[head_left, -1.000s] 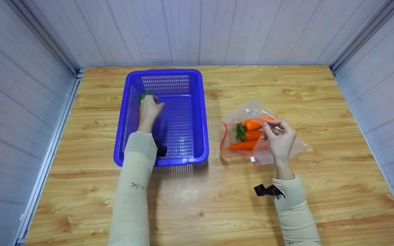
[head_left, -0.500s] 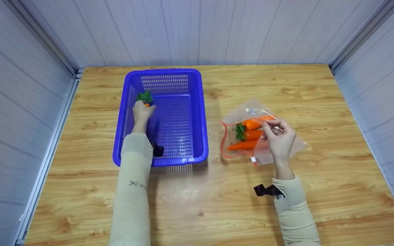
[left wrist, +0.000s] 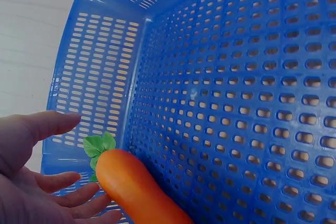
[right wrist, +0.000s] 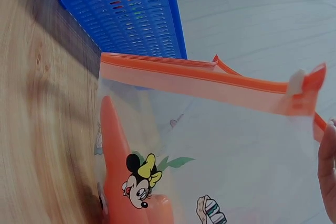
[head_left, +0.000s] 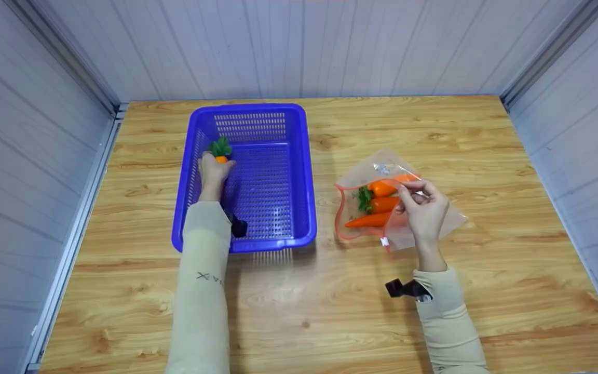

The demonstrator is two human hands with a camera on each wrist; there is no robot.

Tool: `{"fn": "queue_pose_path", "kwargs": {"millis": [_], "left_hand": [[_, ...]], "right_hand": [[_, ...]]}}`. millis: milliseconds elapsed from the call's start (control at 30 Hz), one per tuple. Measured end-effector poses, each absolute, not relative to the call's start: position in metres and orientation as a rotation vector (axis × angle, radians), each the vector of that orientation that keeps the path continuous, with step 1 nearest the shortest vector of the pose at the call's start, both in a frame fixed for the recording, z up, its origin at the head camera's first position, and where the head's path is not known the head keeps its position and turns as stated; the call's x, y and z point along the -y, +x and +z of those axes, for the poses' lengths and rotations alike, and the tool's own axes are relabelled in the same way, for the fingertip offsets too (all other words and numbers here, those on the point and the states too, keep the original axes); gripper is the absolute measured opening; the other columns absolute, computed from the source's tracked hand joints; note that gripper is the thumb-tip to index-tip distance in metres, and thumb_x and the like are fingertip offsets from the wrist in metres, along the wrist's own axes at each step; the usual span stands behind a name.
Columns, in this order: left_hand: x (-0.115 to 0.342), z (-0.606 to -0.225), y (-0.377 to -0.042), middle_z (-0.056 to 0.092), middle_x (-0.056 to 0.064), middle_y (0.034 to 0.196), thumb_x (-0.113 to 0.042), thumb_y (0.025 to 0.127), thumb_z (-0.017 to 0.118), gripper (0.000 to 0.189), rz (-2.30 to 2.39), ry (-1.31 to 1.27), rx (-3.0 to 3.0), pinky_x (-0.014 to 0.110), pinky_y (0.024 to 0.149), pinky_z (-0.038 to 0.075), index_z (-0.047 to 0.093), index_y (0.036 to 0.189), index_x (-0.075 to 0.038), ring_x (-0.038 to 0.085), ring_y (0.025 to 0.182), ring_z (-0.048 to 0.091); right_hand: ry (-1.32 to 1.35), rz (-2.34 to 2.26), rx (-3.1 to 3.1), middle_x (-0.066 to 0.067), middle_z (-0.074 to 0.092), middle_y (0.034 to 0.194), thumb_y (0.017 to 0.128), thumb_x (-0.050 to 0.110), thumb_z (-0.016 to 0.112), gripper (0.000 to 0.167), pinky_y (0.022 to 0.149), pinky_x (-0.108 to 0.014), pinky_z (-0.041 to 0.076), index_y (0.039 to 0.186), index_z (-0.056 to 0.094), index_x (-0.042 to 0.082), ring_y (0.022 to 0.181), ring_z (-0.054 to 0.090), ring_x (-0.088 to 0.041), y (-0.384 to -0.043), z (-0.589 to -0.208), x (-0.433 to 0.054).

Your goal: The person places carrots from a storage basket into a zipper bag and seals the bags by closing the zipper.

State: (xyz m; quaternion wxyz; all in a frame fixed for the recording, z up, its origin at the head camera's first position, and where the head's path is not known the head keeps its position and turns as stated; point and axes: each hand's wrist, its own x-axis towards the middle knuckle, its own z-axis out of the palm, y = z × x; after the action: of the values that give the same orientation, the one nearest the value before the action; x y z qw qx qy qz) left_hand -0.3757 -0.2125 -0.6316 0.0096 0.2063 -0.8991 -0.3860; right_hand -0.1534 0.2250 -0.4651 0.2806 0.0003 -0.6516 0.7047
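Observation:
A carrot [left wrist: 135,184] with green leaves lies along the left wall of the blue plastic basket [head_left: 307,171]. My left hand [head_left: 212,169] is down in the basket beside it. In the left wrist view its thumb is spread away from the carrot, and the straight fingertips reach the carrot's side. My right hand [head_left: 426,208] pinches the edge of a clear zip bag [head_left: 351,179] with an orange-red rim, holding its mouth apart. Inside the bag lie three carrots [head_left: 382,205], two showing leafy tops and one with its tip toward the mouth. The right wrist view shows cartoon prints on the bag.
Both basket and bag stand on a wood-grain table [head_left: 299,322], with the basket left of the bag. Pale panel walls [head_left: 278,52] enclose the table at the back and both sides. A white slider [head_left: 385,242] sits on the bag's rim.
My left hand has shifted back toward me and slightly left inside the basket, uncovering the carrot's leaves and orange top. The right hand keeps its hold on the bag.

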Motion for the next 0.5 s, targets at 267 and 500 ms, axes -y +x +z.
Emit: {"fn": "queue_pose_path", "kwargs": {"millis": [267, 500], "left_hand": [[0.175, -0.539, -0.314, 0.038, 0.026, 0.122, -0.027, 0.071, 0.071, 0.077, -1.276, 0.739, 2.888, 0.040, 0.100, 0.026, 0.030, 0.126, 0.007, 0.037, 0.117, 0.034], [0.145, -0.480, -0.277, 0.033, 0.025, 0.127, -0.016, 0.080, 0.063, 0.066, -1.285, 0.857, 2.900, 0.048, 0.096, 0.031, 0.024, 0.130, 0.005, 0.037, 0.119, 0.034]], "right_hand": [[0.025, 1.873, 1.762, -0.016, 0.062, 0.069, 0.072, -0.015, 0.062, 0.010, 0.034, -0.024, 0.042, 0.079, 0.061, -0.008, 0.035, 0.047, -0.017, -0.155, -0.470, -0.226], [0.006, 1.860, 1.789, -0.018, 0.061, 0.070, 0.074, -0.009, 0.065, 0.008, 0.035, -0.022, 0.042, 0.081, 0.061, -0.011, 0.037, 0.048, -0.015, -0.152, -0.461, -0.224]]}}
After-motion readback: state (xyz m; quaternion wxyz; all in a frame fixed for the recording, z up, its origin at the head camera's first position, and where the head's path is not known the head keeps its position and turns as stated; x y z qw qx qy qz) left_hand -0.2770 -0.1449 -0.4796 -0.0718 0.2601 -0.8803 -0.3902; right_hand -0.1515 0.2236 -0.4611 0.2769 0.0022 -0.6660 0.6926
